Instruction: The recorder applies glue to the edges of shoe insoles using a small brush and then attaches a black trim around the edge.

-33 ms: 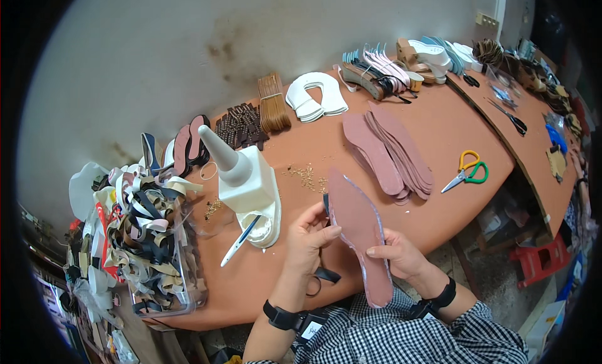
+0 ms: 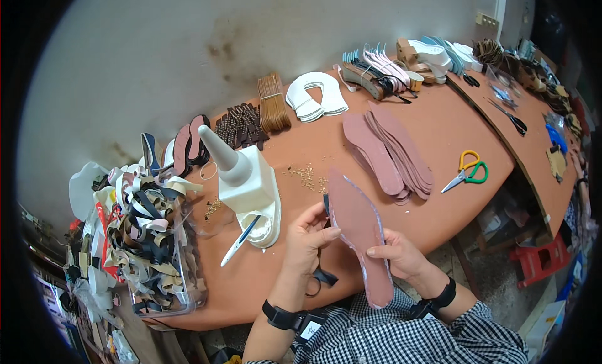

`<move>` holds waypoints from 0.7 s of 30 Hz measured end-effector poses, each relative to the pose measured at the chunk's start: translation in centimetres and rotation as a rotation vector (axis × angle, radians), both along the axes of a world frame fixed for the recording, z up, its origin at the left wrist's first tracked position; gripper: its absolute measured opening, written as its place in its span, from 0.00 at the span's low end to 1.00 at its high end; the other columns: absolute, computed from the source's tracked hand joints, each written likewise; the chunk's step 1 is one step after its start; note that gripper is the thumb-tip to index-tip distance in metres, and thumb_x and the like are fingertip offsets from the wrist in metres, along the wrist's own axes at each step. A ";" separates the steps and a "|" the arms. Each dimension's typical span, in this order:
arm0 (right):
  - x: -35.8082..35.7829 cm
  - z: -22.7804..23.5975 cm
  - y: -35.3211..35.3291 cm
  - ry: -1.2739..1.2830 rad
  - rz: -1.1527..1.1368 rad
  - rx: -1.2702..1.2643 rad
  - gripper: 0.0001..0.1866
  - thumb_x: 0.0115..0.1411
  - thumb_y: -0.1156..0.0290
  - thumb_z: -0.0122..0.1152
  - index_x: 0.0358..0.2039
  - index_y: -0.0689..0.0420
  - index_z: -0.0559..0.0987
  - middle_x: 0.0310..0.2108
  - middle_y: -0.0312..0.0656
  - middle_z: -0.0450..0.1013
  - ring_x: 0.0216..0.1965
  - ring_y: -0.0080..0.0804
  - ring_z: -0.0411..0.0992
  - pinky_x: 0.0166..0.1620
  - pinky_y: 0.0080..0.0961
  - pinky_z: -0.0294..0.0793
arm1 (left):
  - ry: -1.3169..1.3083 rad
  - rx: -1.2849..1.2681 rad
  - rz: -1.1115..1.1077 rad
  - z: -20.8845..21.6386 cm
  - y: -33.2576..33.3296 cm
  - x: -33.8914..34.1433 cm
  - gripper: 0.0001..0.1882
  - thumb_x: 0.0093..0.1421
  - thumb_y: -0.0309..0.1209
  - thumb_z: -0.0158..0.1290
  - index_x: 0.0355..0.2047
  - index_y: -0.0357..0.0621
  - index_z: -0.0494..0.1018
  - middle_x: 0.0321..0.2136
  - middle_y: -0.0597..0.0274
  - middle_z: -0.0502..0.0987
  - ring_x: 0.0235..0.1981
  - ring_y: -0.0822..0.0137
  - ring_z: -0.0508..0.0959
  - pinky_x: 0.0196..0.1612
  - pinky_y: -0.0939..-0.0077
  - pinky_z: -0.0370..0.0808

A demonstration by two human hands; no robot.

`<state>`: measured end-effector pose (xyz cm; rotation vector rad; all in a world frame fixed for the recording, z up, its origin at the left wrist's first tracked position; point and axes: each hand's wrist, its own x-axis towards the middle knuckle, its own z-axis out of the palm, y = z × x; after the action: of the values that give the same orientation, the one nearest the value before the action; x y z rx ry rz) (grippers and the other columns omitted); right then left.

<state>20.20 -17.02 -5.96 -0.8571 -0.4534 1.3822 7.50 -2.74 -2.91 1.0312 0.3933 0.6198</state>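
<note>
A pinkish-brown shoe insole (image 2: 359,229) with a pale, glue-like line along its edge is held upright over the table's front edge. My left hand (image 2: 313,238) is closed on its left side, thumb on the face. Lower down, my right hand (image 2: 396,254) pinches the narrower part from the right. Behind my left fingers shows the end of a dark strip (image 2: 325,204). Below that hand a dark strap (image 2: 325,277) hangs or lies by the table edge; its upper part is hidden. Farther back rests a stack of matching insoles (image 2: 395,154).
Left of my hands stands a cream glue pot (image 2: 248,185) with a cone and a brush (image 2: 240,242). A clear bin (image 2: 188,282) of strap scraps is farther left. Yellow-and-green scissors (image 2: 465,173) lie at right. White U-shaped pieces (image 2: 304,104) and bundled straps (image 2: 271,104) line the wall side.
The dark strap below my left hand has shifted slightly. Both hands and the insole have stayed in place.
</note>
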 end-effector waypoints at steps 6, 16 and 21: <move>0.4 -0.3 -0.2 0.080 0.041 -0.008 0.16 0.52 0.79 0.53 0.43 0.64 0.68 0.36 0.39 0.70 0.35 0.23 0.69 0.39 0.19 0.71 | 0.061 -0.051 -0.058 -1.2 1.3 -0.7 0.20 0.53 0.22 0.51 0.47 0.33 0.66 0.31 0.62 0.74 0.26 0.79 0.72 0.22 0.92 0.66; 0.7 -0.3 -0.1 0.146 0.070 -0.023 0.17 0.51 0.78 0.53 0.43 0.64 0.68 0.35 0.39 0.70 0.34 0.23 0.70 0.38 0.19 0.71 | 0.192 0.041 0.015 -1.4 1.3 -0.6 0.14 0.59 0.26 0.44 0.44 0.33 0.68 0.26 0.61 0.73 0.14 0.77 0.68 0.16 0.90 0.63; 1.0 -0.8 0.0 0.264 0.104 -0.014 0.18 0.50 0.77 0.54 0.43 0.63 0.67 0.35 0.40 0.70 0.33 0.24 0.70 0.37 0.19 0.72 | 0.161 0.005 0.034 -1.2 1.4 -0.4 0.14 0.59 0.25 0.43 0.44 0.33 0.68 0.25 0.61 0.73 0.12 0.76 0.65 0.14 0.87 0.61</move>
<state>21.22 -16.98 -6.80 -0.6572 -0.2884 1.5710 7.13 -1.34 -4.16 1.0843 0.5513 0.5695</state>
